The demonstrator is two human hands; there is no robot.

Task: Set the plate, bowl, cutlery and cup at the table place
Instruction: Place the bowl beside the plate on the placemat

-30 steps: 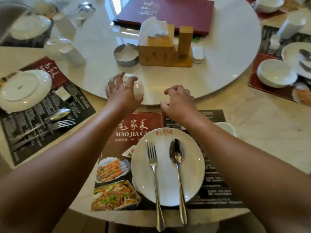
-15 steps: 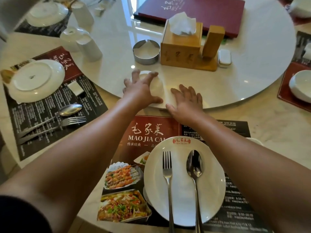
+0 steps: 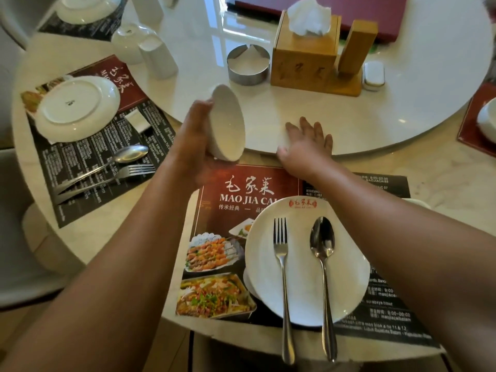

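Observation:
My left hand [image 3: 197,138] grips a small white bowl [image 3: 228,122], lifted and tilted on its side above the edge of the white turntable [image 3: 375,122]. My right hand [image 3: 306,142] lies flat, fingers spread, on the turntable's rim. On the placemat [image 3: 228,200] in front of me sits a white plate [image 3: 303,277] with a fork [image 3: 281,267] and a spoon [image 3: 323,264] lying on it side by side. A white cup [image 3: 417,202] peeks out behind my right forearm, mostly hidden.
The turntable carries a wooden tissue box [image 3: 306,55], a metal dish [image 3: 248,65] and a red menu [image 3: 375,9]. To the left lies another setting: upturned plate [image 3: 77,108], spoon [image 3: 126,154], fork [image 3: 115,175], upturned cups [image 3: 158,57]. A bowl [image 3: 487,122] is at the right edge.
My left hand has lifted the bowl off the turntable and tipped it on its side. My right hand has flattened on the turntable's rim. The camera has moved closer.

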